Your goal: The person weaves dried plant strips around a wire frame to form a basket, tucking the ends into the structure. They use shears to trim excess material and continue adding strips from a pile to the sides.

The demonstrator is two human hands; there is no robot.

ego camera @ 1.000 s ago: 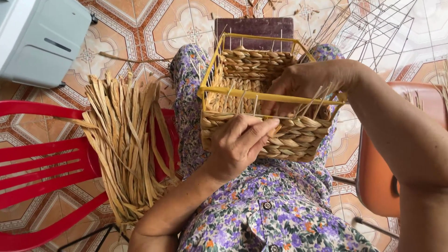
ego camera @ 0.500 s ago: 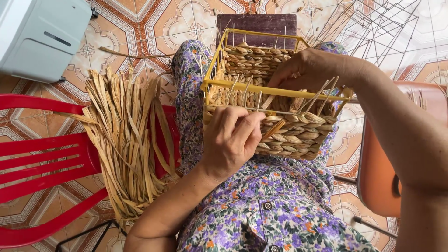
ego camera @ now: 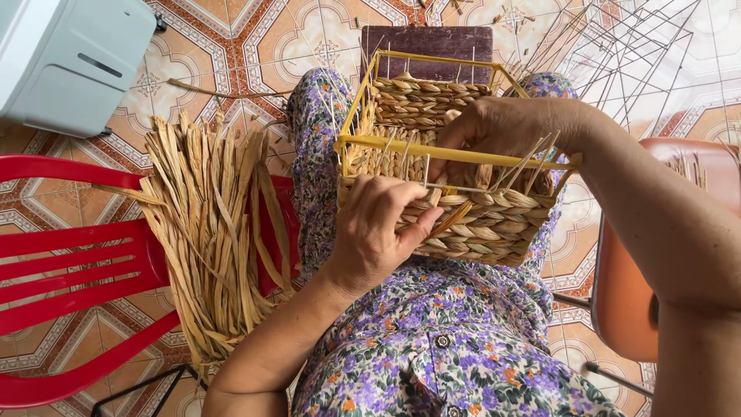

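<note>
Red slats of a plastic chair [ego camera: 69, 262] frame the left of the scene, where a sheaf of dried tan straw strands [ego camera: 212, 239] lies fanned across the seat and floor tiles. Just right of it, on a lap in purple flowered cloth, sits a half-woven basket of braided straw on a yellow wire frame [ego camera: 455, 193], its woven walls reaching only partway up the uprights. The step in hand looks to be weaving a row along the near wall. The left hand [ego camera: 378, 228] presses against that wall, its grip nearly closed, thumb and fingers pinching a flat straw strand [ego camera: 451, 218] that slants up toward the rim. The right hand [ego camera: 505, 127] curls over the far side of the rim with fingers dipped inside the basket; what they hold there is hidden, so that grip cannot be told. By appearance, the next move calls for passing the strand behind the following thin upright and drawing it snug against the row below, while the other hand steadies the frame.
</note>
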